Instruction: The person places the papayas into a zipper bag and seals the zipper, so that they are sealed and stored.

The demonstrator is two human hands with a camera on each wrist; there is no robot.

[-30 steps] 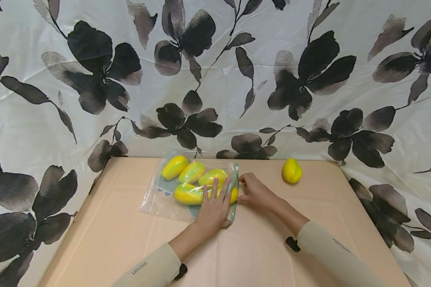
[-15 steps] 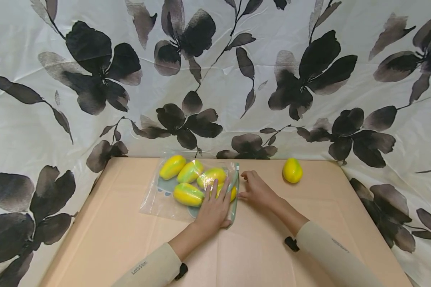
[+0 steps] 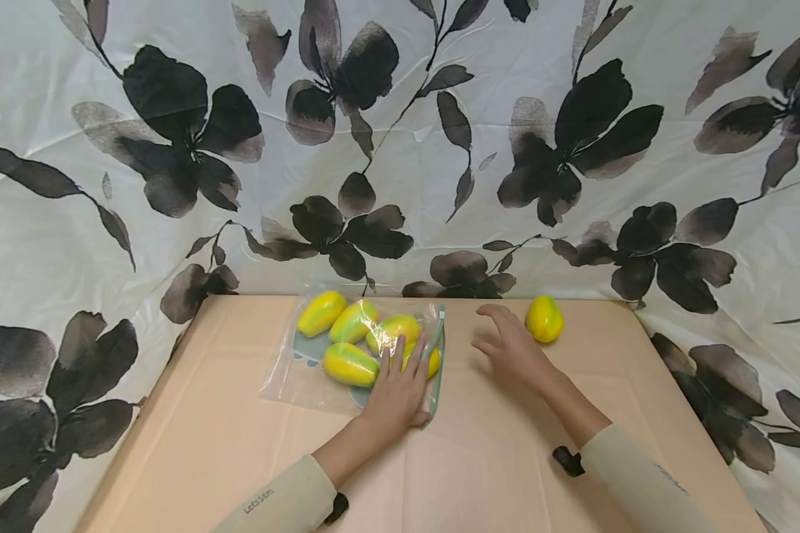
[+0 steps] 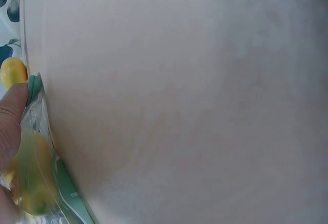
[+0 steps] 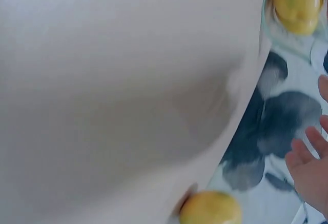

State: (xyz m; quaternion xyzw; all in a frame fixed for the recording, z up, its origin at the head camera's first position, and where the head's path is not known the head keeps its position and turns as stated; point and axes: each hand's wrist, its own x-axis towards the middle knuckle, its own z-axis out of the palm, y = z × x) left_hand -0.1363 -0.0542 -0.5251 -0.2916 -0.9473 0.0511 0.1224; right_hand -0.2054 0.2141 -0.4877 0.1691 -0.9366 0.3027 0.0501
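A clear zip bag lies on the board with several yellow-green mangoes inside. Across its right end rests my left hand, fingers fairly straight and spread over the plastic and a mango. The left wrist view shows the bag's green zip edge beside that hand. My right hand, its fingers extended and holding nothing, is between the bag and a loose mango at the back right. In the right wrist view, the loose mango appears at the bottom and the right hand's fingers at the right.
A tan board carries everything and ends at a back edge close behind the bag and the loose mango. Behind and beside it hangs a white cloth with dark flowers.
My right hand has left the bag's zip end and moved right, close to the loose mango. The front mango in the bag looks shorter than one second ago. My left hand stays in place.
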